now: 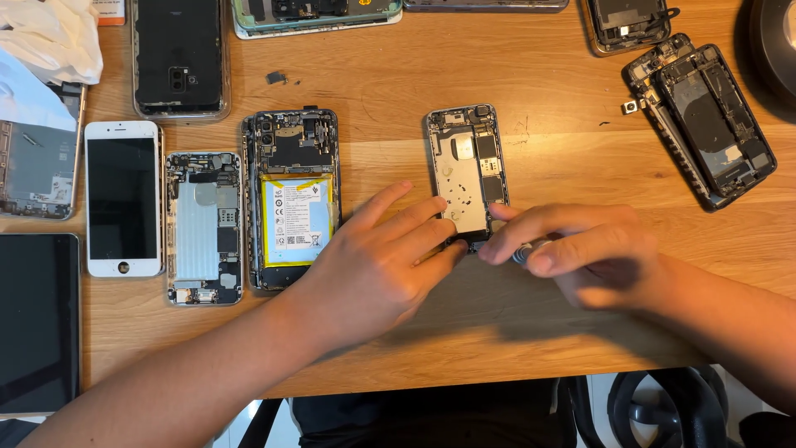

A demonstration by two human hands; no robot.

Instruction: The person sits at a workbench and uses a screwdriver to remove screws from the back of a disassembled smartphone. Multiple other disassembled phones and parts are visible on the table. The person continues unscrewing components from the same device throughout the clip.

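Observation:
An opened phone chassis (467,170) without its battery lies in the middle of the wooden table (539,99). My left hand (377,261) rests flat with its fingers apart, the fingertips touching the chassis's lower end. My right hand (580,253) is at the lower right corner of that chassis, fingers pinched around a small grey, blurred object (524,250), perhaps a tool handle. The bottom edge of the chassis is hidden by my fingers.
Left of my hands lie an opened phone with a yellow-edged battery (292,199), another opened phone (203,228) and a white phone face up (123,199). A dark tablet (37,319) sits at far left, white cloth (50,37) top left, more opened phones (705,120) top right.

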